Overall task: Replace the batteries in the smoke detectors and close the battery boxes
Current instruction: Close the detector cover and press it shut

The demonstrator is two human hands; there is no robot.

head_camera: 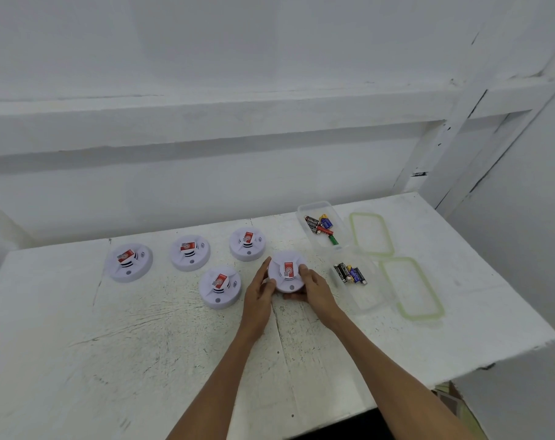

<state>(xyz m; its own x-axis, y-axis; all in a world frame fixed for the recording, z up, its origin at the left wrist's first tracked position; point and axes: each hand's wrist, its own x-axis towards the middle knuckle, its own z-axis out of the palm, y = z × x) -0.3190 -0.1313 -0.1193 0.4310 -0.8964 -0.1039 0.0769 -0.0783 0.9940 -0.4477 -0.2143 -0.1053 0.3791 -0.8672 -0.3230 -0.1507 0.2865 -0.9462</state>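
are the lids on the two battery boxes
No, both lids lie on the table beside the open boxes.

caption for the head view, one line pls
Both hands grip one smoke detector among five on a white table, beside two open battery boxes.

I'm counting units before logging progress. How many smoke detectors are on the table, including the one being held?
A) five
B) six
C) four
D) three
A: four detectors lie untouched at and, and a fifth smoke detector sits between the left hand and right hand, whose fingers grip its sides.
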